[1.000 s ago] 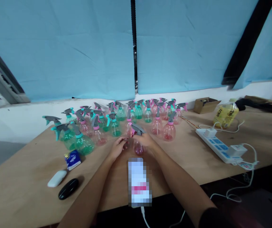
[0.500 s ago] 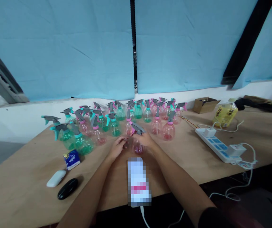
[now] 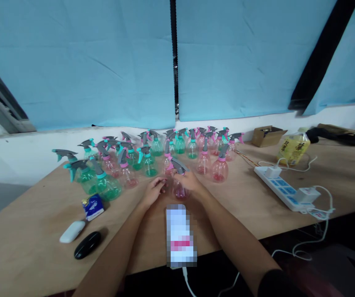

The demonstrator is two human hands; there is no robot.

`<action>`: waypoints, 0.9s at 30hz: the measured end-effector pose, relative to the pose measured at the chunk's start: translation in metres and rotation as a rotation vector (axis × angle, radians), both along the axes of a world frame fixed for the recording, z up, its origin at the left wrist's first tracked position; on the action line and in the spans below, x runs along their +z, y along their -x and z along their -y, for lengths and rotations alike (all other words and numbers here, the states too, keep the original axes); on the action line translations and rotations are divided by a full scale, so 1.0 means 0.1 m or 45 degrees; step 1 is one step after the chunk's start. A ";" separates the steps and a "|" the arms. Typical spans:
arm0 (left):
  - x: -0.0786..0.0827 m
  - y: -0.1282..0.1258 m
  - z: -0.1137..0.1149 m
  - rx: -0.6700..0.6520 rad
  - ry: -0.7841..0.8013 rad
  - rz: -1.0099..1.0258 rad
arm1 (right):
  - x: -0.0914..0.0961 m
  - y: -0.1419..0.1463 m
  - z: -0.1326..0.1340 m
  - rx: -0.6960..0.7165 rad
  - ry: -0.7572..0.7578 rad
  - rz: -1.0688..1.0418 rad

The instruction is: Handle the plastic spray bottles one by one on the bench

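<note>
My right hand [image 3: 190, 181] is wrapped round the neck of a pink spray bottle [image 3: 181, 193] with a grey and pink trigger head. This bottle stands upright on the table, its upper part partly covered by my fingers. Just left of it rests my left hand [image 3: 155, 190], its fingers loosely bent and a little apart, with nothing visible in them. Behind both hands stand several more spray bottles, among them a pink bottle [image 3: 220, 171] on the right and a green bottle [image 3: 108, 187] on the left.
A phone [image 3: 181, 235] with a blurred screen lies between my forearms, a cable plugged in. At left are a blue packet [image 3: 93, 206], a white case [image 3: 72, 232] and a black case [image 3: 87, 245]. A power strip [image 3: 281, 189], yellow-labelled bottle [image 3: 293, 148] and cardboard box [image 3: 268, 137] sit at right.
The view has shifted very slightly. My right hand keeps its hold on the spray bottle, whose trigger head has turned or tipped a little; my left hand stays beside it.
</note>
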State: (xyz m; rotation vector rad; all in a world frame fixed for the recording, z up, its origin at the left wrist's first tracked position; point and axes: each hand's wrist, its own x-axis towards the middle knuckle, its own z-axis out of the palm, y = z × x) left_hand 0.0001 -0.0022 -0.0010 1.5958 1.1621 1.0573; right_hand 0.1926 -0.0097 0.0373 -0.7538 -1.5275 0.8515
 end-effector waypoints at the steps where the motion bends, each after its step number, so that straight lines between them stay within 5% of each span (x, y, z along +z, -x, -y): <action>1: 0.01 0.00 0.01 0.002 0.003 0.000 | 0.00 0.00 0.00 -0.003 0.008 -0.009; 15: 0.01 -0.01 0.00 0.003 0.012 0.013 | 0.00 0.02 0.01 -0.026 0.004 0.000; 22: -0.05 0.02 -0.04 -0.007 0.014 -0.015 | 0.00 0.01 0.10 -0.504 -0.124 0.184; 27: 0.00 0.01 0.01 -0.020 0.002 -0.032 | -0.18 0.00 0.01 -0.649 -0.222 0.410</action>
